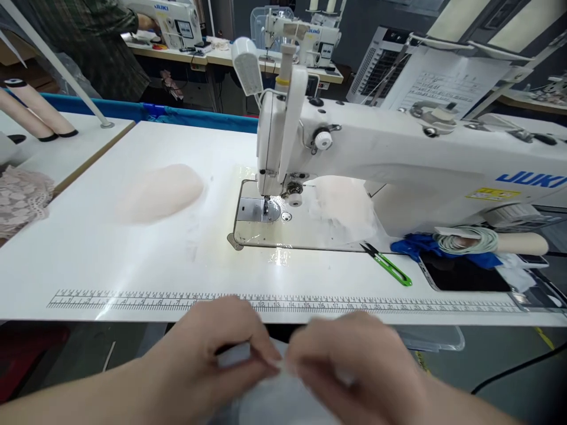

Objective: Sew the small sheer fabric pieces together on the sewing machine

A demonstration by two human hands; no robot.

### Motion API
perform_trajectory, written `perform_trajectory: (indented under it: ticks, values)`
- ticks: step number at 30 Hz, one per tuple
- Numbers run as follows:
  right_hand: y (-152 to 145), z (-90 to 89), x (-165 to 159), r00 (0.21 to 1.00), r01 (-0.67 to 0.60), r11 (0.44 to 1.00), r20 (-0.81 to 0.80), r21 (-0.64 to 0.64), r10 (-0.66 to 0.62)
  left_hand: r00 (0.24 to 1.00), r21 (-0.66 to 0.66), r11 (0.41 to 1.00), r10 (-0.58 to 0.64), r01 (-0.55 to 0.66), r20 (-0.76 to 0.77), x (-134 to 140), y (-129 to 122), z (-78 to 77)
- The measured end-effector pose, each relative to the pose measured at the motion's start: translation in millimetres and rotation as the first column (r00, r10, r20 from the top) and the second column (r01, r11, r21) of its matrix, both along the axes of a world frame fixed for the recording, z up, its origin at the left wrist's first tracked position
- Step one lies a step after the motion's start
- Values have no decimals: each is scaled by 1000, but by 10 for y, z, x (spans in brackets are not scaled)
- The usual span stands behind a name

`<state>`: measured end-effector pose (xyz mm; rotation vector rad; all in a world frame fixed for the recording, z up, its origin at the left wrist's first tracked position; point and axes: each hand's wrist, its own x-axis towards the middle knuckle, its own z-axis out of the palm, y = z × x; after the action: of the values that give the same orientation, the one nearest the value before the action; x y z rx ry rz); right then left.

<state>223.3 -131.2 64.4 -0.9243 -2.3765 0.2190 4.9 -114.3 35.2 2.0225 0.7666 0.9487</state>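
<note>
My left hand and my right hand are close together in front of the table's front edge. Thumb and fingers of each are pinched, the tips nearly meeting. What they hold, if anything, is too small and blurred to name. Whitish see-through material shows below them. Beyond the hands stands a white sewing machine with its needle area above a metal plate. A blurred pale pink fabric piece is on the table to the left. More pale fabric lies under the machine's arm.
A printed ruler runs along the front edge. Green thread snips, a phone, a blue cloth and a cord coil lie at right. Lace is at far left. A co-worker's sleeve shows behind.
</note>
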Motion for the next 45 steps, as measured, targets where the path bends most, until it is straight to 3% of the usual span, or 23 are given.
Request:
perform_trajectory:
  ticks: [1, 3, 4, 6, 9, 13, 15, 18, 21, 25, 27, 29, 30, 32, 33, 34, 38, 41, 45]
  values:
    - [127, 7, 10, 1000, 1, 994, 15, -113, 1, 997, -15, 1000, -7, 6, -78, 12, 127, -11]
    - [455, -62, 5, 995, 15, 854, -77, -520, -64, 978, 36, 999, 7, 1, -210, 30, 451, -98]
    - [631, -129, -8, 991, 38, 790, -77, -612, -108, 962, 74, 997, 39, -19, -272, 36, 620, -170]
    - [950, -287, -41, 985, 77, 759, -67, -646, -157, 935, 194, 979, 122, -59, -332, 38, 906, -335]
    - [1246, -469, -84, 984, 134, 781, -10, -609, -177, 897, 301, 952, 178, -53, -404, 19, 1115, -517]
    - [1351, -535, -118, 976, 214, 828, 88, -518, -197, 852, 421, 904, 280, -78, -443, -24, 1114, -530]
    - [1357, -545, -134, 970, 245, 839, 119, -486, -214, 847, 545, 838, 319, -41, -426, -35, 1087, -506]
    - [1365, -582, -162, 962, 274, 852, 128, -446, -242, 847, 723, 689, 360, 41, -392, -39, 1052, -497]
    - [1379, -642, -183, 965, 263, 871, 98, -414, -244, 835, 802, 587, 383, 109, -394, -45, 1016, -508]
    - [1387, -719, -142, 972, 234, 925, 92, -298, -216, 796, 766, 626, 387, 143, -465, -79, 981, -527]
    - [1386, -721, -75, 970, 204, 957, 176, -206, -169, 787, 733, 664, 371, 145, -492, -94, 975, -541]
    - [1386, -680, 13, 925, 254, 964, 312, -85, -216, 792, 712, 690, 358, 132, -494, -98, 978, -554]
    - [1386, -644, 57, 875, 328, 945, 376, 2, -305, 793, 701, 703, 355, 123, -495, -94, 984, -557]
    - [1383, -563, 122, 731, 484, 854, 448, 192, -515, 790, 681, 725, 358, 100, -497, -75, 1008, -551]
    - [1375, -527, 133, 682, 515, 817, 453, 259, -574, 785, 673, 734, 362, 94, -504, -62, 1027, -542]
    - [1362, -502, 129, 681, 506, 813, 446, 286, -581, 778, 666, 740, 364, 93, -513, -47, 1049, -530]
    - [1258, -548, -16, 869, 296, 938, 359, 178, -342, 746, 639, 762, 363, 107, -558, 4, 1152, -488]
    - [1197, -666, -115, 877, 274, 952, 371, 136, -305, 736, 640, 762, 380, 94, -560, 22, 1188, -502]
    - [1228, -755, -111, 860, 306, 943, 386, 134, -334, 731, 695, 715, 429, 84, -530, 22, 1167, -534]
